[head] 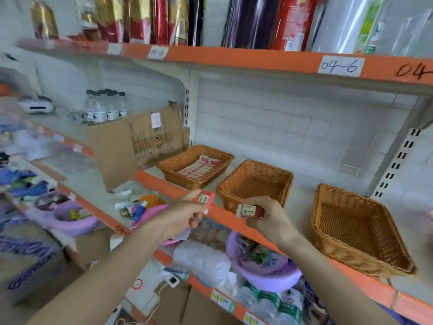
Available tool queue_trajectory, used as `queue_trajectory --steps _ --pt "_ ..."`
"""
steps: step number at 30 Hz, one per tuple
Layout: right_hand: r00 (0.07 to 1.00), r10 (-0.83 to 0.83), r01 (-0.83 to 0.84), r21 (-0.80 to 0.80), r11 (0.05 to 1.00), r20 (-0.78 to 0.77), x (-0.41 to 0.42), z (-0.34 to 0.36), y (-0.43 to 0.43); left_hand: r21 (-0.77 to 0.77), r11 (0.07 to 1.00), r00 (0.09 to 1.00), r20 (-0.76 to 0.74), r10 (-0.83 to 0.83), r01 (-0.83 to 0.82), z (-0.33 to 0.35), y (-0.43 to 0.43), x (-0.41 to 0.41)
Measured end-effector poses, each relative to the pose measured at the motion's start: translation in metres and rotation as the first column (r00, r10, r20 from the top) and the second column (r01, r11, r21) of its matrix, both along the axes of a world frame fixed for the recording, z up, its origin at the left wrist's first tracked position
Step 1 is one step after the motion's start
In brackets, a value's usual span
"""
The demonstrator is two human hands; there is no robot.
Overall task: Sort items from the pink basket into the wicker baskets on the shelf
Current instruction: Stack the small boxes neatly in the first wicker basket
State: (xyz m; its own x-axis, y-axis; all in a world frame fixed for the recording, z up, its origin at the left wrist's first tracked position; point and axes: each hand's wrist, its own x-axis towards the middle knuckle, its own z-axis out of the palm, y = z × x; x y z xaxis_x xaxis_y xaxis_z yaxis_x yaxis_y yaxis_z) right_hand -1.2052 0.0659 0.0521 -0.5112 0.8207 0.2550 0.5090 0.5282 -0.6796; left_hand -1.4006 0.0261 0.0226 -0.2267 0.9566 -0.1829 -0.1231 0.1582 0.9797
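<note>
Both hands are loaded right now: my left hand [185,215] pinches the left eraser [206,198] between thumb and fingertips, and my right hand [271,221] has its fingers curled round the 2B eraser [249,211], label turned toward me so I can check what it is (the print is tiny, "2B" is all I can make out). I'm holding both up at the orange shelf edge [164,184], just in front of the baskets, which puts them within reach of whichever one they belong in. The left basket [182,180] already has a neat layer of what look like the same red-and-white packs, so my guess is both go there. The middle basket [255,181] and the right basket [351,221] show bare wicker, presumably kept for other kinds of stuff. The pink basket [152,213] sits on the shelf below, partly hidden by my left wrist, with tubes and odds and ends in it, so there's plenty left to sort. Light grips make sense here, since I only need to let go over the basket.
</note>
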Motion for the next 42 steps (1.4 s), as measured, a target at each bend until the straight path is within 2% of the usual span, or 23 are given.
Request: queue_trajectory --steps 5,7,13,16,19,22,26,33,36,42 --pt "0.999 -0.009 0.005 -0.101 0.995 -0.039 -0.034 -0.002 0.031 -0.101 0.994 0.977 0.209 -0.028 0.050 0.001 0.025 -0.021" --pt "0.998 0.004 -0.011 -0.107 0.994 -0.065 -0.045 -0.001 0.048 -0.116 0.992 0.978 0.209 -0.027 0.052 0.000 0.041 -0.034" --pt "0.996 0.012 -0.021 -0.095 0.995 -0.091 -0.075 0.006 0.109 -0.062 0.997 0.994 -0.101 0.041 -0.047 0.012 0.094 -0.059" --pt "0.997 0.067 -0.068 -0.037 0.997 -0.026 -0.087 0.008 0.135 -0.049 0.996 0.948 -0.315 0.051 -0.070 0.012 0.116 -0.073" --pt "0.998 0.054 -0.054 0.003 0.999 0.025 -0.099 0.005 0.157 -0.019 0.998 0.879 -0.476 0.038 -0.054 0.014 0.131 -0.086" --pt "0.995 0.024 -0.028 0.047 0.998 0.097 -0.110 0.000 0.174 0.009 0.999 0.814 -0.580 0.032 -0.033 0.014 0.145 -0.100" --pt "0.986 -0.002 -0.011 0.074 0.997 0.168 -0.126 -0.004 0.193 0.042 0.999 0.766 -0.641 0.048 -0.027 0.010 0.167 -0.121" --pt "0.965 -0.117 0.104 0.069 0.992 0.234 -0.155 -0.018 0.226 -0.012 0.988 0.560 -0.823 -0.096 0.151 0.001 0.233 -0.166" --pt "0.946 -0.198 0.192 0.047 0.980 0.255 -0.171 -0.023 0.240 -0.069 0.972 0.418 -0.894 -0.161 0.225 -0.001 0.266 -0.181" --pt "0.899 -0.323 0.324 0.048 0.945 0.295 -0.207 -0.031 0.258 -0.104 0.932 0.155 -0.974 -0.166 0.348 -0.009 0.314 -0.198"
